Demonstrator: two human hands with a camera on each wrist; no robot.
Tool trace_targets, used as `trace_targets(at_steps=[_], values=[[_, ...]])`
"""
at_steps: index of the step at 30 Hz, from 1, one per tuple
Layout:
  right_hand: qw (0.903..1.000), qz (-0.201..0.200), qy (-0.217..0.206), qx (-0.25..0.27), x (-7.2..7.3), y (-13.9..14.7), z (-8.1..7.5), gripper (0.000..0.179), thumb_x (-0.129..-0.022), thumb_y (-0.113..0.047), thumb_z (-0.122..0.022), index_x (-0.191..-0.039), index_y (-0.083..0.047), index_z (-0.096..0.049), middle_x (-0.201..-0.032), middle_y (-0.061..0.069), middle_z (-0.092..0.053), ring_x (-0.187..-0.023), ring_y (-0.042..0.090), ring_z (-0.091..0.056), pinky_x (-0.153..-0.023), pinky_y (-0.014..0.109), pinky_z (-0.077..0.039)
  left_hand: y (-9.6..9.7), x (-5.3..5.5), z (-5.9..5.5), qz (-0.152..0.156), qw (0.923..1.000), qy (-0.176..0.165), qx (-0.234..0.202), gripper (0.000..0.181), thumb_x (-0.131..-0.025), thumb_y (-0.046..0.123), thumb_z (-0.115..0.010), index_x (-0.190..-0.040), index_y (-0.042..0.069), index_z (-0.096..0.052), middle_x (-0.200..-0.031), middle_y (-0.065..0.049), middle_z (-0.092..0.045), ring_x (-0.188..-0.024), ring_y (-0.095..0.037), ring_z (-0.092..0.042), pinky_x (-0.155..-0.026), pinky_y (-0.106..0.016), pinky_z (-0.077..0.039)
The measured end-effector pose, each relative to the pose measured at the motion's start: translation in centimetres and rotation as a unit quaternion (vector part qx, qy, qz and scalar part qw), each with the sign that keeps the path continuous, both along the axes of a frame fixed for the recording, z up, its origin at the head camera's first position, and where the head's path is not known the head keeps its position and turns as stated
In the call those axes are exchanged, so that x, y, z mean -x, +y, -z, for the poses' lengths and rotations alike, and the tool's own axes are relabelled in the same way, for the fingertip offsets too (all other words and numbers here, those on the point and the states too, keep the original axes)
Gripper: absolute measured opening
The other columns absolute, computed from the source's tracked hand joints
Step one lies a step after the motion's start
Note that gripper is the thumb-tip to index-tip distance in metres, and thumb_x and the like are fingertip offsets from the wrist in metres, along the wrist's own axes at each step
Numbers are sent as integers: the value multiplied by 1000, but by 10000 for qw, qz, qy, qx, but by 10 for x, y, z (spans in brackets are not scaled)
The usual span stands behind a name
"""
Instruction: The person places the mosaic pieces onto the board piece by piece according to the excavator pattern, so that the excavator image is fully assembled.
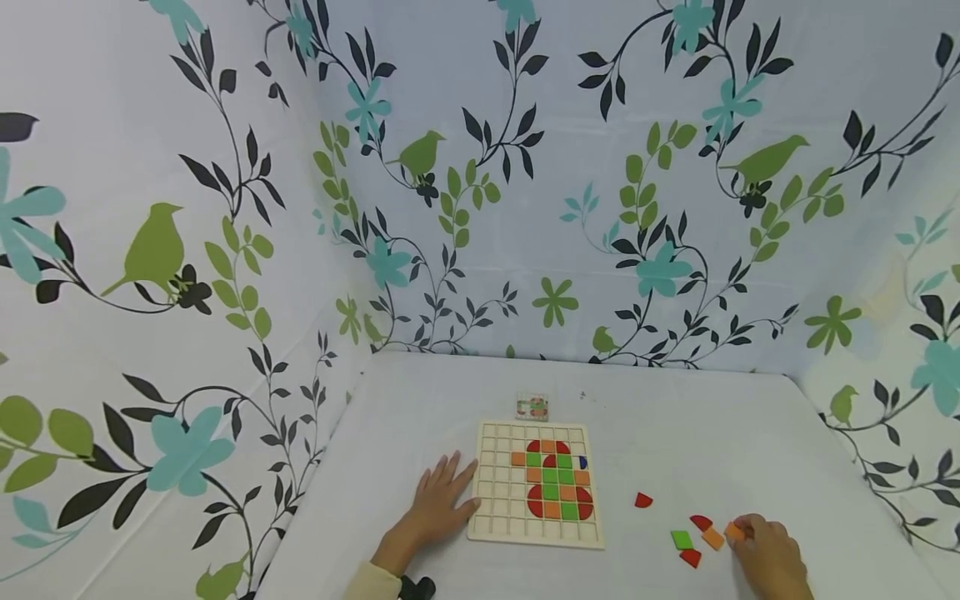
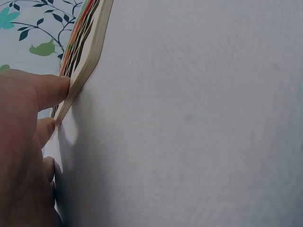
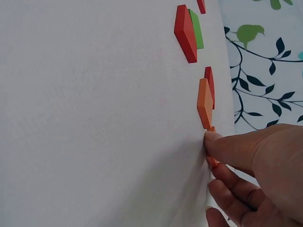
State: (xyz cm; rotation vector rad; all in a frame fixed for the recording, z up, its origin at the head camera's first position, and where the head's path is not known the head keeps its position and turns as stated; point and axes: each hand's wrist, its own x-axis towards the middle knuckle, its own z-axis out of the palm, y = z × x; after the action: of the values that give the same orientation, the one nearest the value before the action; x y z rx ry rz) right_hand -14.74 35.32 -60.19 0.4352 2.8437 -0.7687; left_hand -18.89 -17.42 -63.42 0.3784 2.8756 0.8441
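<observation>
My left hand, fingers spread, rests against the left edge of a pale wooden grid board. In the left wrist view its thumb and a finger touch the board's rim. Red, orange and green tiles plus one blue piece fill part of the grid, mostly on its right side. Over on the right, my right hand pinches an orange square tile between thumb and fingers, close over the table. Beside it lie another orange tile, a green tile and red quarter-round tiles.
A small patterned card or box lies just behind the board. One red tile sits alone between the board and the loose group. White cloth covers the table, and a floral curtain hangs around its back and sides.
</observation>
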Motion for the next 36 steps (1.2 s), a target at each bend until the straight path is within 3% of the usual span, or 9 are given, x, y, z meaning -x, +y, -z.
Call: trace_targets(at_steps=[6, 10, 18, 24, 29, 36], values=[[9974, -544, 386, 285, 31, 0, 4, 38, -98, -13, -70, -123, 14, -59, -110, 29, -62, -105, 45, -60, -87, 62, -53, 1, 1, 1, 41, 9999, 89, -35, 68, -105, 47, -56, -164, 18, -40, -173, -22, -24, -160, -49, -16, -124, -74, -8], [9936, -833, 664, 384, 54, -19, 6, 36, -98, -12, -69, -122, 13, -61, -111, 27, -64, -104, 42, -63, -88, 60, -54, 0, -2, -3, 2, 10000, 29, -14, 68, -105, 46, -56, -164, 18, -40, -174, -21, -23, -160, -48, -15, -125, -72, -7], [9852, -1260, 1083, 413, 89, -87, -1, 29, -98, -16, -70, -118, 6, -67, -107, 20, -64, -97, 33, -62, -82, 58, -54, 1, -5, -15, -31, 9999, -161, 35, 67, -105, 44, -57, -164, 18, -40, -174, -20, -22, -161, -47, -15, -126, -72, -7], [9805, -1523, 1208, 287, 105, -153, -16, 28, -100, -15, -72, -123, 1, -68, -114, 18, -64, -105, 33, -60, -95, 59, -54, 3, -6, -19, 4, 9998, -144, 148, 67, -105, 44, -58, -164, 17, -41, -174, -20, -23, -161, -46, -17, -126, -72, -10], [9650, -2153, 1479, 238, 116, -210, -20, 23, -99, -19, -75, -116, -5, -70, -109, 11, -64, -101, 28, -60, -91, 57, -52, 2, -6, -19, 4, 9998, -154, 155, 67, -105, 46, -58, -164, 17, -40, -174, -20, -23, -161, -46, -16, -126, -71, -10], [9282, -3216, 1836, 360, 125, -267, -15, 14, -98, -16, -77, -109, -8, -72, -97, 5, -62, -88, 21, -56, -74, 47, -49, 1, -4, -16, 46, 9998, -128, 109, 67, -105, 46, -58, -164, 17, -41, -174, -21, -24, -161, -47, -17, -125, -72, -11]])
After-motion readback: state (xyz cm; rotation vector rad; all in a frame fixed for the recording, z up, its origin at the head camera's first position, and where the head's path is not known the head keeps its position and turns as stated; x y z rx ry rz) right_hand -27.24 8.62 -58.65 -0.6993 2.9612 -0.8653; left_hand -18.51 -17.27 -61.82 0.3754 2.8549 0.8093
